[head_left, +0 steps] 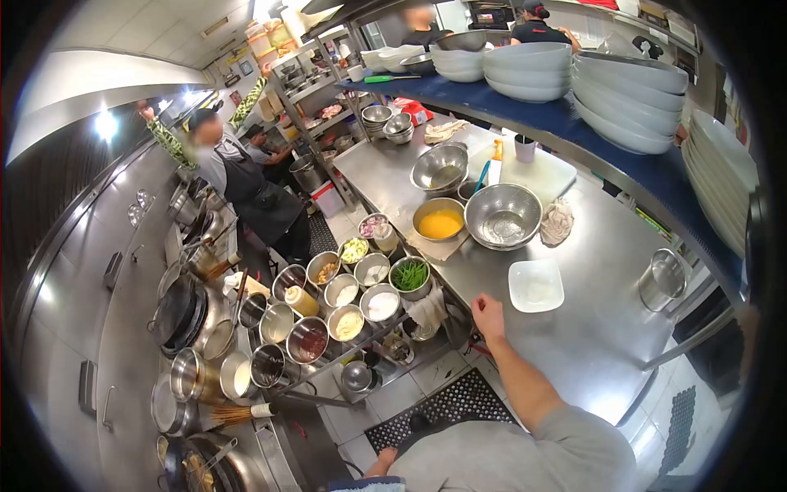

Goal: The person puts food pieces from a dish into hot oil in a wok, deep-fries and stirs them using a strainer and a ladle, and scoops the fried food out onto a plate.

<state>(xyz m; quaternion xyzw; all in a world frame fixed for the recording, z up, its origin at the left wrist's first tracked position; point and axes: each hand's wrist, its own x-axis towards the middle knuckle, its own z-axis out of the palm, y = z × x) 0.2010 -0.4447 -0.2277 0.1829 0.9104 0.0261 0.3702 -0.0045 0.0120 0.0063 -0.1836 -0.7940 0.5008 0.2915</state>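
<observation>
My right hand point(488, 318) is held over the near edge of the steel table with its fingers curled together. Whatever may be inside them is hidden. Just beyond it on the right sits a white square bowl point(536, 286), with little visible inside. My left hand point(384, 459) hangs low beside my body, close to a cloth point(369, 485) at my waist; its fingers are too hidden to read. Left of my right hand are steel pots, one of chopped greens point(410, 275) and another of white powder point(382, 303).
A metal bowl of orange-yellow liquid point(439, 220) and a steel colander point(502, 216) stand on the table. Stacked white bowls point(527, 72) fill the shelf above. At left are woks point(182, 316) and a person in an apron point(254, 193). A perforated mat point(443, 407) lies on the floor.
</observation>
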